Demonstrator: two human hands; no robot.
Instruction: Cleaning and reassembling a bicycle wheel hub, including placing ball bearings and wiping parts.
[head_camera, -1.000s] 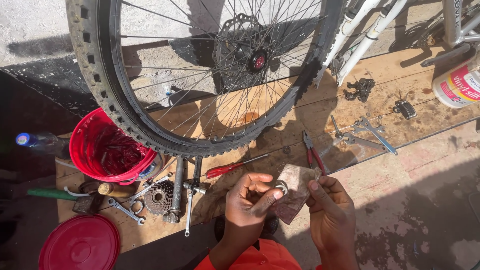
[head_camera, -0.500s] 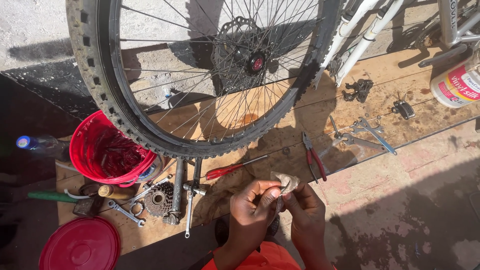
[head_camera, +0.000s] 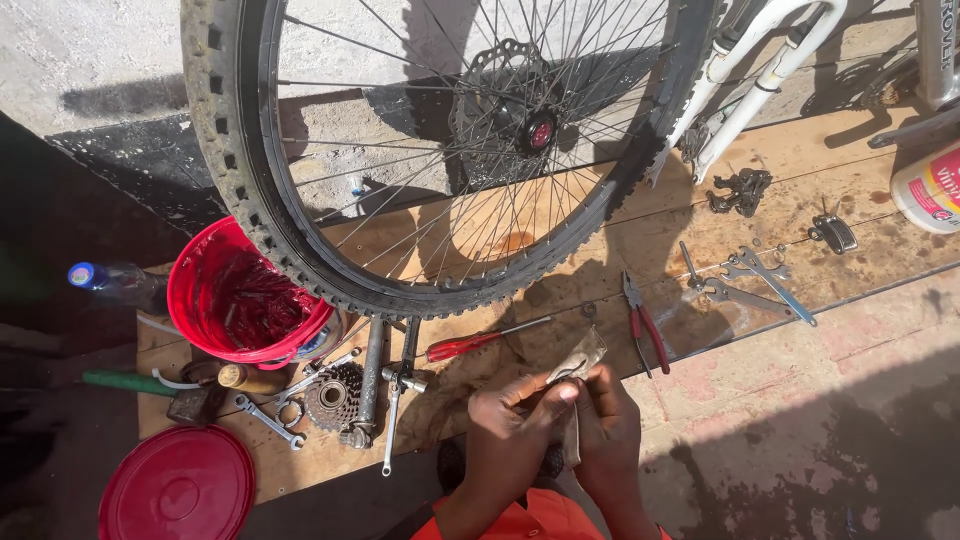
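Over wooden boards (head_camera: 800, 190), both hands' fingers (head_camera: 545, 395) pinch a rag (head_camera: 578, 360).

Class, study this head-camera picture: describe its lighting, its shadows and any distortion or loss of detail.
Head view: hard sunlight from above; the bicycle wheel casts sharp spoke shadows on the wooden boards. The left edge sinks into near-black shade. The tyre curves strongly, though lens bending cannot be told apart from its roundness. The left hand and right hand, pinching a cloth, look crisp.
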